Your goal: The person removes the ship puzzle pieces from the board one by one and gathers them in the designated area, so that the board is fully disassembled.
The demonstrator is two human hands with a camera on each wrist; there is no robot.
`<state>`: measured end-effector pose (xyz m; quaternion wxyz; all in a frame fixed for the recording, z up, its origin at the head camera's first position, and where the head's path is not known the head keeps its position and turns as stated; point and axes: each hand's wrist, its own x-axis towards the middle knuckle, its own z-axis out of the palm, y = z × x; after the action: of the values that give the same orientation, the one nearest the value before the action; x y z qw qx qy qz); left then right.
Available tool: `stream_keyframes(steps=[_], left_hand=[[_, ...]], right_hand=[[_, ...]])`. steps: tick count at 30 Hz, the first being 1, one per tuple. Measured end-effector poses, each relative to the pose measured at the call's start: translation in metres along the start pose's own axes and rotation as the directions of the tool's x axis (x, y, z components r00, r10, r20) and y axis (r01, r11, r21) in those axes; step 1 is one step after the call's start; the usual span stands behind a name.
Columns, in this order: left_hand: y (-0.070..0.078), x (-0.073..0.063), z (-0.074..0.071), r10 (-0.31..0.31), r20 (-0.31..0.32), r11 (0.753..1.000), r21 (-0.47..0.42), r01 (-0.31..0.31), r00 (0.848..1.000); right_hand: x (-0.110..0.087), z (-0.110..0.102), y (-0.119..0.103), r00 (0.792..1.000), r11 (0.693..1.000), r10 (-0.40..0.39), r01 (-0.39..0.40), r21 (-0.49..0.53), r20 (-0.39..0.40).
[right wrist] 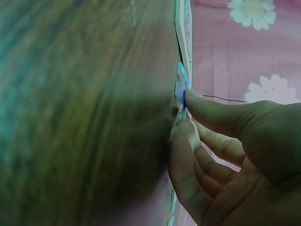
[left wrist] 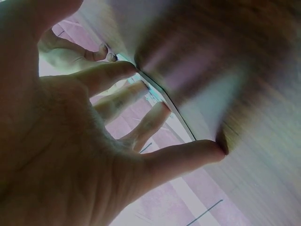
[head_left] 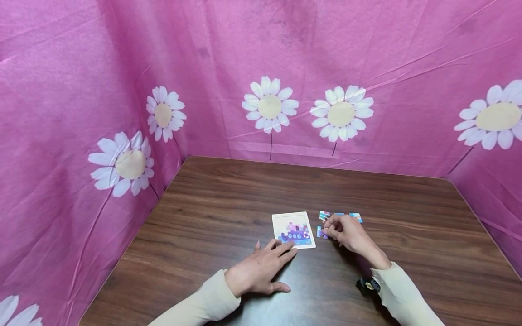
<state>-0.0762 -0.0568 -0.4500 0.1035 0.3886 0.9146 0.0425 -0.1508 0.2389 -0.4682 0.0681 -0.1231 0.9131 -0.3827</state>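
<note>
A small white-framed jigsaw board [head_left: 281, 219] lies on the table, with a purple and pink picture partly filled in. My left hand [head_left: 261, 269] rests fingers spread at its lower edge, fingertips touching the frame and thumb out on the wood. Just right of the board, my right hand [head_left: 350, 233] pinches a purple and blue puzzle piece [head_left: 321, 232] between thumb and fingers, low at the tabletop. In the right wrist view the thumb lies against that puzzle piece [right wrist: 182, 84]. Part of it is hidden behind the fingers.
Beyond the right hand lie more loose pieces, among them a striped piece [head_left: 324, 214] and a blue and orange piece [head_left: 356, 217]. They stand on a dark wooden table [head_left: 228, 194]. A pink curtain [head_left: 220, 54] with white daisies surrounds its far and side edges.
</note>
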Motion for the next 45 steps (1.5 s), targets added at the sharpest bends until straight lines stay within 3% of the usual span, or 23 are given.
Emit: stream_keyframes(steps=[7,26,33,45], left_hand=[[0.000,0.000,0.000,0.006,-0.014,1.000,0.002,-0.006,1.000],[-0.004,0.000,0.000,0.005,0.003,1.000,0.016,-0.005,1.000],[-0.003,-0.001,0.002,0.000,0.001,1.000,0.011,0.000,1.000],[-0.002,-0.001,0.005,-0.007,-0.008,1.000,-0.009,0.007,1.000]], right_hand=[[0.000,0.000,-0.001,1.000,1.000,0.016,-0.016,0.008,-0.008],[0.014,0.007,-0.023,0.992,0.992,-0.110,0.106,-0.067,-0.062],[0.026,0.017,-0.033,0.991,0.991,-0.132,0.132,0.021,0.002],[0.035,0.035,-0.043,0.987,0.987,-0.159,0.159,-0.038,0.008]])
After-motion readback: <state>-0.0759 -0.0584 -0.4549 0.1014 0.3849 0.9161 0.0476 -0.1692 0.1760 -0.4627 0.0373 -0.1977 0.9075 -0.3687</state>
